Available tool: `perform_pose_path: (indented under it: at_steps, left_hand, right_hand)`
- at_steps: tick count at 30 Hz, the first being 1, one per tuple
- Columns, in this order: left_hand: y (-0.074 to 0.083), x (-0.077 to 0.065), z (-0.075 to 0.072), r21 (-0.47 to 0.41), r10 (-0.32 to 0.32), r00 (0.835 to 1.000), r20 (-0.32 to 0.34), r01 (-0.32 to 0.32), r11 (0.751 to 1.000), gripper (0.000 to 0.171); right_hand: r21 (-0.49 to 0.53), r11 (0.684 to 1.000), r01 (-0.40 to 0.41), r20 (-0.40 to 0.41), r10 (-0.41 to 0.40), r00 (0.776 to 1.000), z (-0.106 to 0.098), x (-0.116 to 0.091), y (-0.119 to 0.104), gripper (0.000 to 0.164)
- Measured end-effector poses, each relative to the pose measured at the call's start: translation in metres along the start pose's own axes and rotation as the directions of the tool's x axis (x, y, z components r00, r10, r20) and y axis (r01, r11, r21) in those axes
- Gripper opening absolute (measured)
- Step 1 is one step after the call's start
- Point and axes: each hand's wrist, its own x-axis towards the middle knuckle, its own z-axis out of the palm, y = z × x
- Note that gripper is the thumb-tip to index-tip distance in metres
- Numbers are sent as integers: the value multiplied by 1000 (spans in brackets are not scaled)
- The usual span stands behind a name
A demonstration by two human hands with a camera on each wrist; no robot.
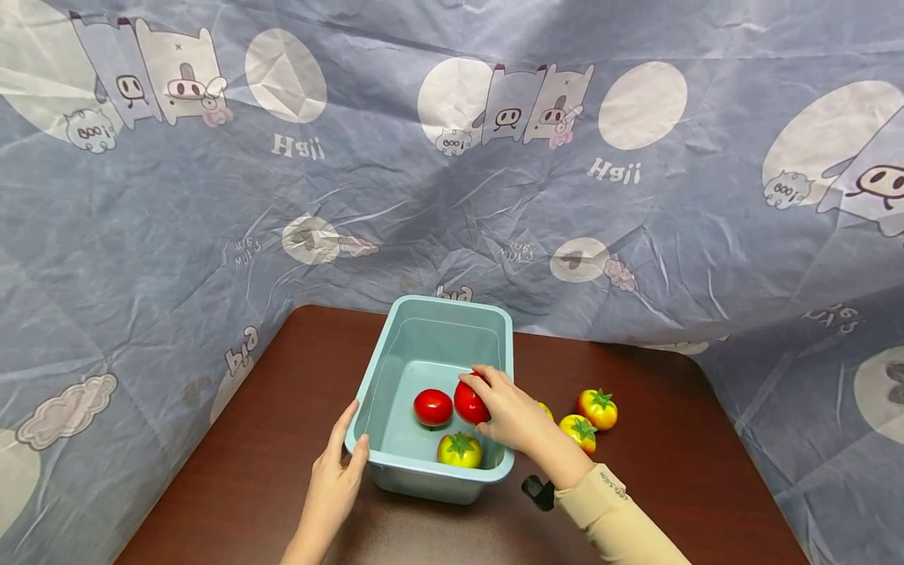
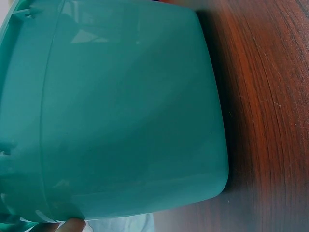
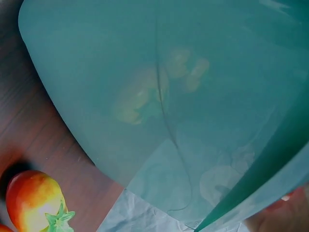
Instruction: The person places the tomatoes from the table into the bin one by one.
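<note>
A light blue-green plastic bin (image 1: 417, 466) stands on the table. My right hand (image 1: 514, 412) reaches over its right rim, fingers curled round a red tomato (image 1: 469, 403) inside. Left of that lies another red tomato (image 1: 433, 408), and a yellow-green tomato (image 1: 461, 450) with a green leafy top sits near the front wall. At the front left corner, my left hand (image 1: 333, 471) touches the bin with thumb and finger extended on either side. In the left wrist view the bin's outer wall (image 2: 130, 106) fills most of the picture, a fingertip (image 2: 72, 225) at its edge.
Right of the bin, two red-yellow tomatoes (image 1: 597, 409) lie on the brown wooden table (image 1: 678, 471); another beside them is partly hidden by the right arm. A patterned grey-blue cloth (image 1: 395, 196) hangs behind the table and along both sides.
</note>
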Motion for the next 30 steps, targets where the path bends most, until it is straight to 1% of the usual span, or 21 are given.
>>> perform_pose_path:
  at_steps: [4,8,10,13,18,22,25,30]
  left_hand:
    - [-1,-1,1,8,1,1000,-1,-1,1000,55]
    - [-2,-1,2,11,6,1000,-3,-6,1000,54]
    - [-2,0,2,16,14,1000,-8,-14,1000,54]
    - [-2,0,2,22,22,1000,-18,-22,1000,54]
    - [-2,-1,1,21,14,1000,-11,-14,1000,54]
    - [-2,-1,0,18,11,1000,-1,-11,1000,53]
    - [-2,-1,0,16,8,1000,3,-8,1000,53]
    - [0,0,0,21,12,1000,2,-12,1000,53]
  right_hand:
    - [-10,1000,-4,35,4,999,1,-1,-1,67]
    - [11,1000,-17,55,16,998,1,-2,0,61]
    - [18,1000,-15,47,14,999,2,-2,1,56]
    - [35,999,1,13,-2,1000,3,-3,3,52]
    - [66,997,28,-82,-22,996,3,-5,5,49]
    - [87,995,43,-182,-26,983,2,-7,6,46]
    - [97,994,46,-264,-19,964,2,-9,9,45]
    - [128,991,41,-396,13,918,1,-14,19,45]
